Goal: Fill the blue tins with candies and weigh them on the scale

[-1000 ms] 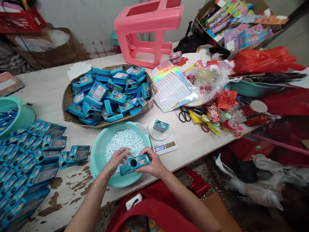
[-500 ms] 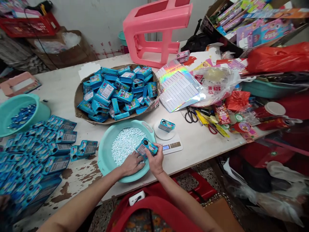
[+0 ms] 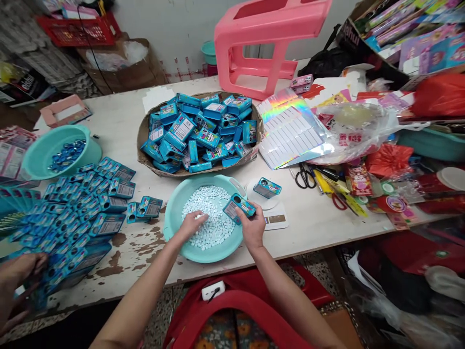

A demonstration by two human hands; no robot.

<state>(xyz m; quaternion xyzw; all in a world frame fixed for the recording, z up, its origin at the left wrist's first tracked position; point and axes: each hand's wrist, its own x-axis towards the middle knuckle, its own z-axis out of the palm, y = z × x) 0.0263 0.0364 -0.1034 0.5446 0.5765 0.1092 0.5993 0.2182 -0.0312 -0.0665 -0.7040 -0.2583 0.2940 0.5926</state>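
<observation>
My right hand (image 3: 253,227) is closed round a small blue printed box (image 3: 238,208) with a dark round spot at one end, tilted over the right side of a turquoise basin (image 3: 174,242). Small white candy tablets (image 3: 214,235) cover the basin's bottom. Low over them, my left hand (image 3: 192,226) pinches a few tablets between thumb and fingers. Beside the basin, another blue box (image 3: 267,188) rests on the round plate of a white kitchen scale (image 3: 281,220).
An oval carton (image 3: 143,160) piled with blue boxes stands behind the basin. At left are rows of upright blue boxes (image 3: 72,223), a basin of blue-wrapped pieces (image 3: 90,148), and another person's hand (image 3: 22,271). Scissors (image 3: 305,177) and a pink stool (image 3: 227,72) lie farther back.
My left hand has lifted from the tablets and moved toward the basin's left side, fingers now pinched. The right hand still holds its box. The view has shifted left, showing another person's hand more fully.
</observation>
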